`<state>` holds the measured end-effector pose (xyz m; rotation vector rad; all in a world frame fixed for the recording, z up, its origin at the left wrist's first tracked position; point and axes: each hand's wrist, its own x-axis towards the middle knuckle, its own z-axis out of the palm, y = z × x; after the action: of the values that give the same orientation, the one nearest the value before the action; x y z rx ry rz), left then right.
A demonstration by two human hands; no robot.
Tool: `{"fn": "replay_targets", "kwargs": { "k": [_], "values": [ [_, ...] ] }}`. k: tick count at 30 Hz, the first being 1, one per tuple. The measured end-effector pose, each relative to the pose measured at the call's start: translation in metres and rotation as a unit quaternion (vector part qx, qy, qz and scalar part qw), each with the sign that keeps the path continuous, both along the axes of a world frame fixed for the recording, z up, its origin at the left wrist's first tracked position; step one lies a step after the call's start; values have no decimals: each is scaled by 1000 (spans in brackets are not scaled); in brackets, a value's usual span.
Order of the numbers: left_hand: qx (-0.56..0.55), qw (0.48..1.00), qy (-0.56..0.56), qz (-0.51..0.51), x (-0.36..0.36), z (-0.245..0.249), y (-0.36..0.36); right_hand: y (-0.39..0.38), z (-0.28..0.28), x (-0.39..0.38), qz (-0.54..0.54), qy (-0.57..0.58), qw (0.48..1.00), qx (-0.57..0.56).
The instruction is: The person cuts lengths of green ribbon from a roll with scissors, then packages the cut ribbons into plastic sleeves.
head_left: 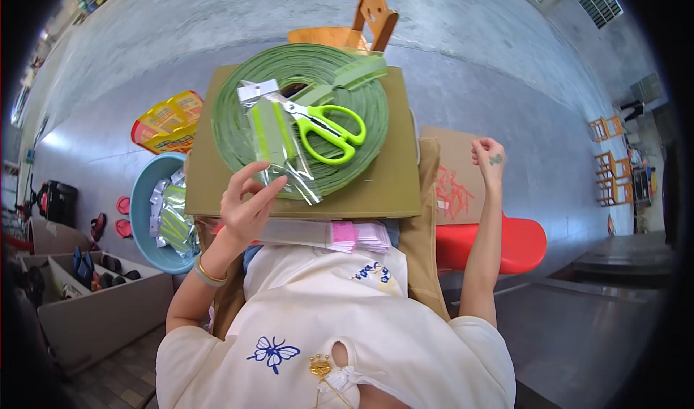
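Observation:
A clear plastic bag with a white header and green strips inside lies over a big roll of green strip. My left hand is at the bag's lower left edge, with the film between thumb and index finger. Scissors with lime-green handles rest on the roll, right of the bag, blades toward the header. A loose end of green strip runs across the roll's upper right. Out to the right, my right hand is closed beyond the cardboard's edge; whatever it holds is hidden.
The roll lies on an olive-brown box. Red thin strips lie on cardboard by a red stool. Filled bags sit in a blue tub at left. Flat packaging is on my lap. A wooden chair stands beyond.

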<state>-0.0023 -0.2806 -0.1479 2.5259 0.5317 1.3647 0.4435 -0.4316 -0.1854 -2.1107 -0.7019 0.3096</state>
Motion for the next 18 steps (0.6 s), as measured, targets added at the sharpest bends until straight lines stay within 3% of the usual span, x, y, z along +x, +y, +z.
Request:
{"fn": "replay_targets", "kwargs": {
  "k": [3,4,5,6,9,11,18],
  "values": [
    [-25,999,-33,-17,-4,7,-3,48,51,-109,123,-21,976,179],
    [-36,998,-32,-27,-6,9,-5,54,63,-145,204,-78,958,184],
    [-47,998,-33,-39,-6,10,-6,59,69,-179,281,-136,931,187],
    [-19,997,-52,-59,-4,10,-5,66,69,-209,364,-114,889,254],
    [-58,988,-101,-104,-3,4,-6,82,66,-263,504,-200,778,316],
    [-62,990,-93,-90,-7,5,-9,90,58,-275,502,-221,759,351],
    [-77,992,-57,-88,-17,3,-10,80,47,-277,496,-111,790,342]
  ]
}}
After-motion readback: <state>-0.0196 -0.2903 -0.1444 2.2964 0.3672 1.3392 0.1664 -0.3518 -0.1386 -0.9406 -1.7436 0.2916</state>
